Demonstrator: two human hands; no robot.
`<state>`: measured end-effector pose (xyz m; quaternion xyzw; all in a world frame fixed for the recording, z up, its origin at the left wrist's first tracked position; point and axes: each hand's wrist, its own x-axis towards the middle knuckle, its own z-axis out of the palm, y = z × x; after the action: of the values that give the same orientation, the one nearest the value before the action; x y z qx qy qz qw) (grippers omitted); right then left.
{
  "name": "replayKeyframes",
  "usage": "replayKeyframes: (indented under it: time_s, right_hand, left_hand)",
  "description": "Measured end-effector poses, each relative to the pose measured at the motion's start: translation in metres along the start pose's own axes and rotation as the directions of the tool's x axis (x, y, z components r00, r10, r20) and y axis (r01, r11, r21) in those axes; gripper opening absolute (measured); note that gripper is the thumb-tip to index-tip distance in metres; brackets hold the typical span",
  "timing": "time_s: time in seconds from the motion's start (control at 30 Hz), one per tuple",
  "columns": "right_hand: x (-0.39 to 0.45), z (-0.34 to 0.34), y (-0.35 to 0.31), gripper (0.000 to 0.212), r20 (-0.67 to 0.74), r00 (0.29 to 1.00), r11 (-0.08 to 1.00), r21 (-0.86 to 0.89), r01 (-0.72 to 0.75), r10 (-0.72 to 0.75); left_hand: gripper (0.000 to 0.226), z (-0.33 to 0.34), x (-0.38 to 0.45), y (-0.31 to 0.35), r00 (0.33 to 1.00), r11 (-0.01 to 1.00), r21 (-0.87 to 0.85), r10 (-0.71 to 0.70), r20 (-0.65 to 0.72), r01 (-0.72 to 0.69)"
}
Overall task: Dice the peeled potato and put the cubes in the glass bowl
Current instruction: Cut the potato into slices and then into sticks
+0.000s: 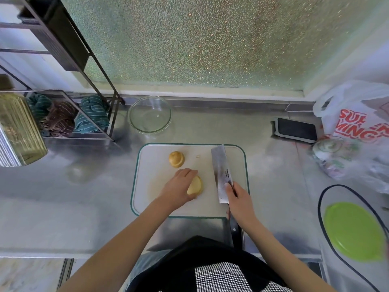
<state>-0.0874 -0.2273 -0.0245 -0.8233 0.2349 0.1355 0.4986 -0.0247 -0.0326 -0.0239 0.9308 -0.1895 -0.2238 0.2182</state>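
Your left hand (pixel 179 186) curls over a potato half (pixel 195 185) near the middle of the white cutting board (pixel 237 165). Your right hand (pixel 240 202) grips the cleaver (pixel 222 171) just right of it. The other half (pixel 176 159) lies farther back; the glass bowl (pixel 149 114) sits beyond the board, empty. The rounded half could roll, bringing the blade toward your fingertips.

A pale yellow potato half (pixel 195 185) lies near the white cutting board's (pixel 237 163) centre, partly covered. A second piece (pixel 176 159), already sliced, sits at its 11 o'clock. The clear glass bowl (pixel 149 114) stands empty beyond the board, toward 11 o'clock.
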Motion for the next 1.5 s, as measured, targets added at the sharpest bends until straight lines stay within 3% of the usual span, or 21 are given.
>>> replayKeyframes:
  time_s: [0.3,0.73,0.93,1.07,1.23,1.33,1.5]
  right_hand:
    - [-0.005,0.002,0.000,0.033,-0.014,1.000,1.000,0.000,0.011,-0.011]
    - [-0.021,0.003,-0.008,0.036,-0.111,0.989,0.994,-0.054,0.093,-0.099]
    - [-0.023,0.002,-0.004,0.037,-0.152,0.985,0.996,-0.058,0.068,-0.076]
    - [-0.024,0.000,-0.002,0.037,-0.167,0.984,0.998,-0.050,0.049,-0.057]
    - [-0.024,0.001,-0.006,0.037,-0.189,0.981,0.999,-0.029,0.040,-0.044]
    - [-0.024,0.002,-0.015,0.037,-0.199,0.978,0.997,-0.047,0.059,-0.067]
    - [-0.025,0.006,-0.018,0.036,-0.173,0.981,0.993,-0.096,0.069,-0.085]
  left_hand:
    - [0.071,0.008,0.001,0.009,0.995,0.998,-0.070,0.001,-0.099,-0.008]
    - [0.071,0.019,0.012,0.018,0.994,0.996,-0.082,-0.044,-0.102,0.036]
    - [0.084,0.019,0.011,0.013,0.998,0.999,-0.010,0.053,-0.024,-0.053]
    - [0.069,0.013,0.018,0.010,0.994,0.993,0.052,0.110,0.009,-0.110]
    - [0.067,0.014,0.020,0.023,0.992,0.996,0.058,-0.055,-0.116,0.062]
    - [0.067,0.021,0.019,0.035,0.982,0.984,0.082,-0.148,-0.121,0.158]
    - [0.078,0.022,0.015,0.027,0.986,0.994,0.010,-0.110,-0.125,0.112]
